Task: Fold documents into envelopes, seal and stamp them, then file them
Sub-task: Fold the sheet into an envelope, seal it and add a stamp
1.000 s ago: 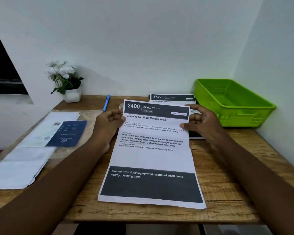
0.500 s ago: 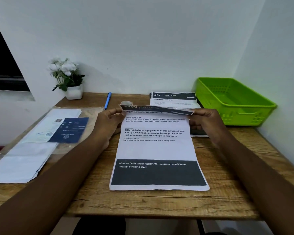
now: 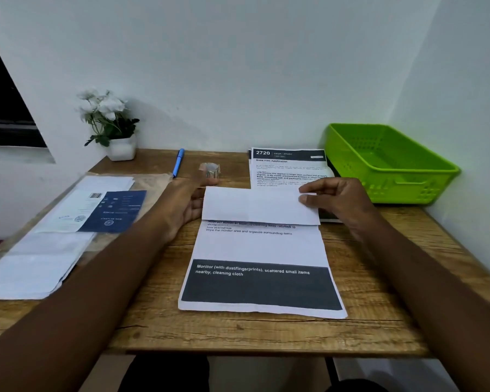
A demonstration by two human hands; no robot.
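Now the white printed paper sheet (image 3: 262,250) lies at frame centre, top flap folded down; the right hand (image 3: 337,203) pinches its corner, the left hand (image 3: 186,205) supports the opposite edge with relaxed fingers. Uneven pressure could make a crooked crease.

Only one feed on my end, the head cam, wide-angle, sitting above the near edge of the tabletop (image 3: 266,332) and looking forward and down. It's close enough that both forearms fill the bottom corners. The white wall (image 3: 238,66) behind probably bows from the lens.
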